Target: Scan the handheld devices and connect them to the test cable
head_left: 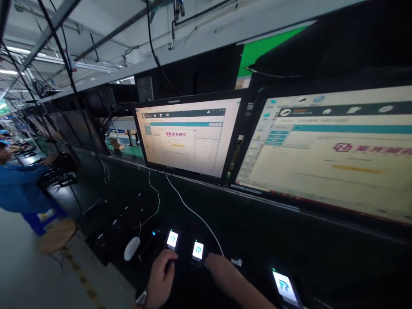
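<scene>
A small dark device with a lit white screen point(172, 239) lies on the dark bench, and my left hand point(162, 272) is at its lower end. The fingers of that hand are curled in; whatever is between them is lost in the dark. Beside it lies a second lit device point(198, 249), a blue-green logo on its screen. At its right edge is my right hand point(220, 271), fingers bent and closed, their tips hidden in shadow. Farther right, a third device point(285, 286) shows the same logo.
Two monitors point(186, 137) point(325, 154) stand behind the bench. A white mouse point(131, 248) and dark objects lie to the left; a white cable point(193, 210) runs down between. Far left are a wooden stool point(58, 235) and a person in blue point(21, 184).
</scene>
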